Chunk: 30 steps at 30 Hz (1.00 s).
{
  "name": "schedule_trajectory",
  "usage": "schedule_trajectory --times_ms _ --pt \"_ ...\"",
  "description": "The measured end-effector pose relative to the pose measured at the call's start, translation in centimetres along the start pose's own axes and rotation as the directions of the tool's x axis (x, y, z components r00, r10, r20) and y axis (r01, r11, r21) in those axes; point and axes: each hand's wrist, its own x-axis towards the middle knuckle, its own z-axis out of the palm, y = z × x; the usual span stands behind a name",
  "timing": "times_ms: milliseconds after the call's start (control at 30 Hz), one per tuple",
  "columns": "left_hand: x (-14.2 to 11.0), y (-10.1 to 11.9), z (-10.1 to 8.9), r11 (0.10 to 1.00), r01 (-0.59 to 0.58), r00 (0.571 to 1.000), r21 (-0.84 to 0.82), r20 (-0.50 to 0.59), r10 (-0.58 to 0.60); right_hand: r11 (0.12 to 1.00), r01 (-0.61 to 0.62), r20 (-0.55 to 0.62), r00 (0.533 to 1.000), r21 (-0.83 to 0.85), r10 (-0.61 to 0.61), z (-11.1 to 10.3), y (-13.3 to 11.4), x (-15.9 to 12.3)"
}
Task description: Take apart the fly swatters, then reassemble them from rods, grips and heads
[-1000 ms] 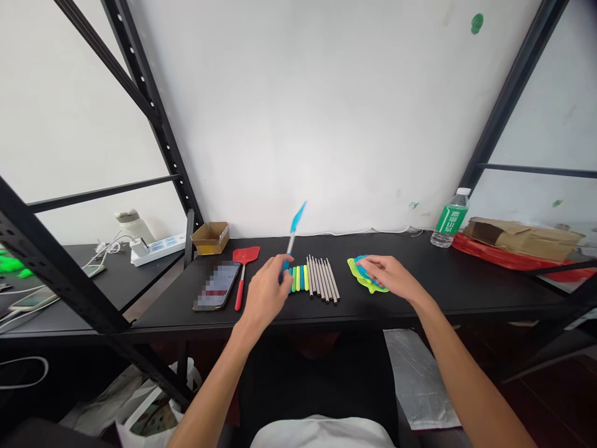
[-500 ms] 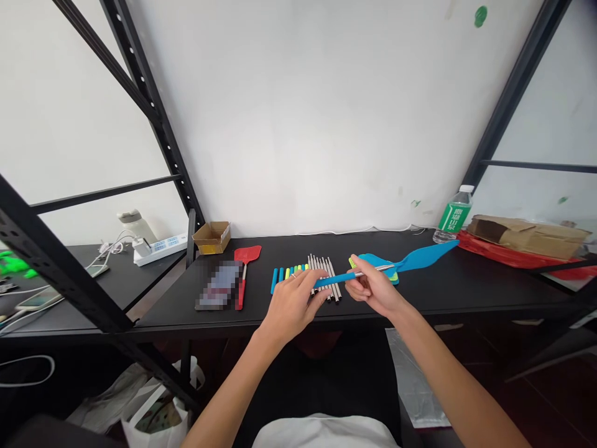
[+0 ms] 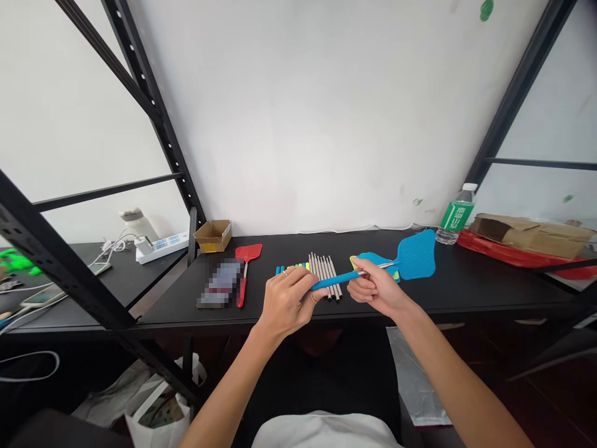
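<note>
A blue fly swatter (image 3: pixel 416 255) is held across the front of me above the table, its mesh head to the right and facing me. My left hand (image 3: pixel 290 300) pinches the end of its blue handle. Closed round its metal rod, near the head, is my right hand (image 3: pixel 375 287). Behind the hands lies a row of metal rods (image 3: pixel 321 267) with dark ends. Several blue and yellow-green handle tubes (image 3: pixel 293 269) lie left of them, partly hidden by my left hand. Beyond my right hand is a stack of blue and yellow swatter heads (image 3: pixel 373 257), partly covered.
A red fly swatter (image 3: pixel 249 251) lies to the left, beside a pixelated flat item (image 3: pixel 221 283). Behind them sits a small cardboard box (image 3: pixel 213 236). At the back right stand a water bottle (image 3: pixel 458 214) and a flattened cardboard piece (image 3: pixel 527 236) on red plastic. Black shelf posts flank the table (image 3: pixel 186 314).
The blue swatter has turned about its rod, so its head now shows its broad face instead of a narrow, slanted view. My left hand has shifted slightly down at the handle end.
</note>
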Motion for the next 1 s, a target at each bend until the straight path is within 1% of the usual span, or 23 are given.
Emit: schedule_trajectory --times_ms 100,167,200,233,300,333,367,400,467,533,600,700,867,933,1000 --pt "0.0 0.0 0.1 1.000 0.011 1.000 -0.005 -0.008 -0.011 1.000 0.030 0.008 1.000 -0.010 -0.030 0.4 0.1 0.1" --pt "-0.1 -0.2 -0.1 0.994 0.090 0.995 -0.065 -0.043 -0.093 0.994 0.092 0.008 0.996 -0.051 -0.092 0.6 0.0 0.0" --pt "-0.1 -0.4 -0.2 0.981 0.160 0.983 -0.113 -0.073 -0.169 0.989 0.130 0.000 0.992 -0.068 -0.130 0.6 -0.2 -0.1" --pt "-0.1 -0.6 -0.5 0.955 0.243 0.960 -0.168 -0.100 -0.262 0.983 0.168 -0.017 0.985 -0.079 -0.170 0.5 -0.4 -0.2" --pt "0.0 -1.1 -1.3 0.880 0.392 0.891 -0.268 -0.126 -0.435 0.970 0.229 -0.068 0.970 -0.079 -0.234 0.1 -1.0 -0.6" --pt "0.1 -1.3 -1.7 0.848 0.436 0.866 -0.300 -0.115 -0.486 0.966 0.245 -0.094 0.963 -0.078 -0.252 -0.3 -1.3 -0.8" --pt "0.2 -1.4 -2.0 0.831 0.455 0.858 -0.319 -0.092 -0.505 0.965 0.250 -0.110 0.960 -0.082 -0.258 -0.6 -1.5 -1.0" --pt "0.3 -1.4 -2.2 0.826 0.457 0.864 -0.329 -0.059 -0.501 0.965 0.245 -0.116 0.960 -0.091 -0.255 -0.9 -1.8 -1.1" --pt "0.5 -1.1 -2.1 0.832 0.436 0.890 -0.342 0.029 -0.455 0.969 0.220 -0.107 0.967 -0.110 -0.232 -1.2 -1.9 -1.1" --pt "0.7 -0.6 -1.6 0.841 0.416 0.909 -0.344 0.123 -0.399 0.974 0.194 -0.089 0.975 -0.121 -0.205 -1.2 -1.8 -1.0" --pt "0.7 -0.2 -1.1 0.855 0.400 0.916 -0.331 0.182 -0.358 0.977 0.172 -0.074 0.981 -0.124 -0.182 -1.1 -1.4 -0.7" --pt "0.4 -0.2 -0.7 0.880 0.382 0.920 -0.283 0.204 -0.333 0.982 0.136 -0.072 0.987 -0.129 -0.147 -1.0 -0.9 -0.5" --pt "0.0 -0.6 -0.6 0.881 0.421 0.897 -0.217 0.242 -0.369 0.989 0.113 -0.064 0.991 -0.098 -0.120 -1.0 -0.6 -0.3" --pt "0.0 -0.5 -0.4 0.894 0.404 0.903 -0.196 0.241 -0.355 0.988 0.107 -0.059 0.992 -0.111 -0.114 -1.0 -0.5 -0.3" --pt "0.0 -0.4 -0.3 0.913 0.364 0.918 -0.187 0.237 -0.318 0.985 0.104 -0.056 0.992 -0.140 -0.113 -0.9 -0.4 -0.2"
